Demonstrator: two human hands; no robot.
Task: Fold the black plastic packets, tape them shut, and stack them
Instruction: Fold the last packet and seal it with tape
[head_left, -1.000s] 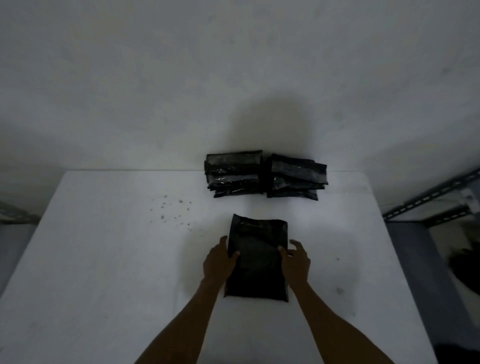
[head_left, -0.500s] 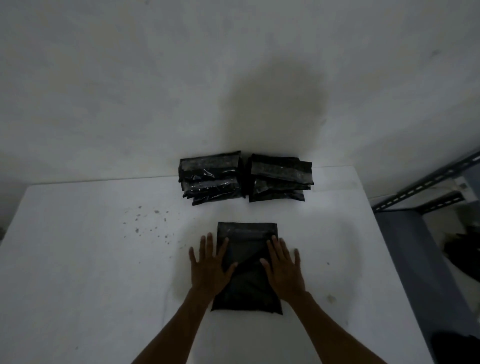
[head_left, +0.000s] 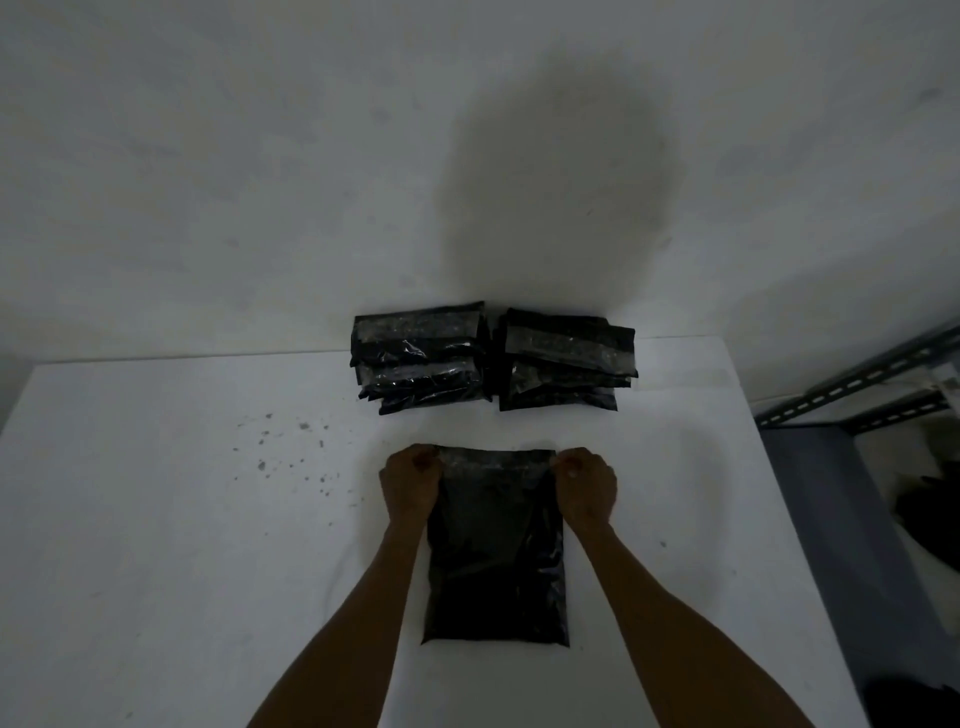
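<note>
A flat black plastic packet (head_left: 496, 561) lies lengthwise on the white table (head_left: 182, 519) in front of me. My left hand (head_left: 411, 486) pinches its far left corner and my right hand (head_left: 587, 486) pinches its far right corner, fingers curled. A greyish strip runs across the packet's far edge between my hands. Two stacks of folded black packets stand at the table's far edge against the wall: the left stack (head_left: 421, 358) and the right stack (head_left: 563, 361).
Dark specks (head_left: 291, 447) dot the table left of the packet. A grey metal shelf frame (head_left: 852, 384) stands off the table's right side, with dark objects (head_left: 930, 514) below it. The wall rises just behind the stacks.
My hands went from pressing flat on the packet's middle to its far corners, where the fingers now curl and pinch the edge.
</note>
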